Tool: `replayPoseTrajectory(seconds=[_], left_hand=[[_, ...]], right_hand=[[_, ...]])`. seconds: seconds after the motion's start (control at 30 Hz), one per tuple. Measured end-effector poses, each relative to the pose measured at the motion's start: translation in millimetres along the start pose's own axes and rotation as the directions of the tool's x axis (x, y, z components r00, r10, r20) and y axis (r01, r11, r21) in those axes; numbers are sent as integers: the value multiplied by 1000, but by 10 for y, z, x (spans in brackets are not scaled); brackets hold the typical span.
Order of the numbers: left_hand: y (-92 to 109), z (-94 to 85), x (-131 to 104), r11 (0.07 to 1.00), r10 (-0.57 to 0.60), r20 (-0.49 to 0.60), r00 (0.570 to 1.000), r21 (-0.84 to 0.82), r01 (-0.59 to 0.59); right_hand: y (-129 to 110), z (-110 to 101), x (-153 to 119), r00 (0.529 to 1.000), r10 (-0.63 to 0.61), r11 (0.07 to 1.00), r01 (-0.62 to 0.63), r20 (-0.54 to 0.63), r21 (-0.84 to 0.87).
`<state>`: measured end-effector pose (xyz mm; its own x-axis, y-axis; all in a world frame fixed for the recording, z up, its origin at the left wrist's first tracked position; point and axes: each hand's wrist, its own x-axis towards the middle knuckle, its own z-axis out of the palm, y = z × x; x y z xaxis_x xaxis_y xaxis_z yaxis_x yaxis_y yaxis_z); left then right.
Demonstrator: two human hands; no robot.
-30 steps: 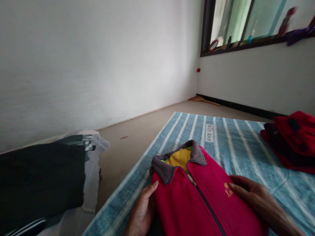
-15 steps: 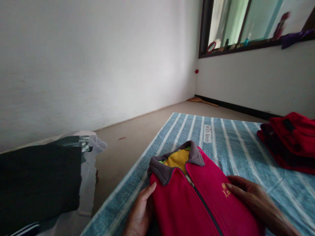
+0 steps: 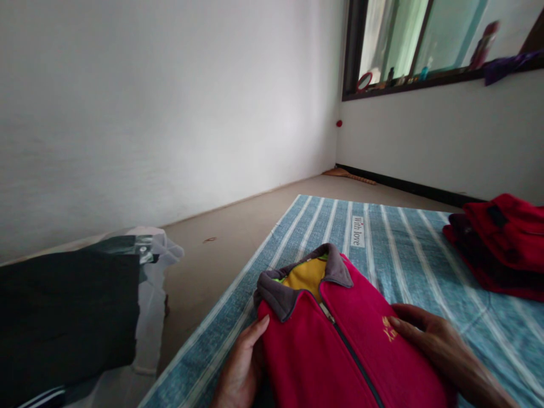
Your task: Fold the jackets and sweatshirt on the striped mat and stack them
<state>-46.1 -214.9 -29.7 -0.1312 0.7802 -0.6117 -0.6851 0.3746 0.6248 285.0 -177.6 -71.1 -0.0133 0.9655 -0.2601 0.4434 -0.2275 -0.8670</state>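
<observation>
A folded crimson zip-up jacket [image 3: 314,351] lies at the bottom centre, its front facing up. It has a grey collar [image 3: 276,292], a yellow lining and a dark zip with the metal pull [image 3: 327,313] near the neck. My left hand [image 3: 244,362] grips the jacket's left edge, thumb on top just below the collar and fingers tucked under. On the opposite edge, my right hand [image 3: 429,337] is closed with its thumb on the chest by the yellow embroidery [image 3: 388,328]. The fingers beneath the cloth are hidden, and so is the jacket's lower end.
Under the jacket spreads a blue-and-white striped cloth [image 3: 327,218] with a "With love" label. Folded red and dark clothes [image 3: 501,243] are stacked at right. To the left, dark garments [image 3: 68,311] fill a translucent plastic bin [image 3: 148,323]. A wooden-handled broom-like object [image 3: 351,174] lies in the far corner.
Almost nothing differs. Both hands keep their hold on the jacket, and the view has shifted very slightly.
</observation>
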Motion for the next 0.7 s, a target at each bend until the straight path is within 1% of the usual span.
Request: replayPoseTrajectory(seconds=[0.17, 0.37, 0.53, 0.7], left_hand=[[4, 10, -2, 1000, 3, 25, 1000, -15, -2], [11, 16, -5, 1000, 4, 2, 1000, 0, -4], [-5, -16, 30, 1000, 9, -6, 1000, -12, -9], [-10, -20, 28, 1000, 26, -12, 1000, 4, -26]], right_hand=[[-22, 1, -3, 1000, 7, 1000, -7, -13, -1], [-85, 11, -25, 999, 7, 1000, -8, -48, -10], [-71, 6, -26, 999, -17, 1000, 16, -38, -22], [-33, 8, -12, 1000, -3, 1000, 2, -26, -27]])
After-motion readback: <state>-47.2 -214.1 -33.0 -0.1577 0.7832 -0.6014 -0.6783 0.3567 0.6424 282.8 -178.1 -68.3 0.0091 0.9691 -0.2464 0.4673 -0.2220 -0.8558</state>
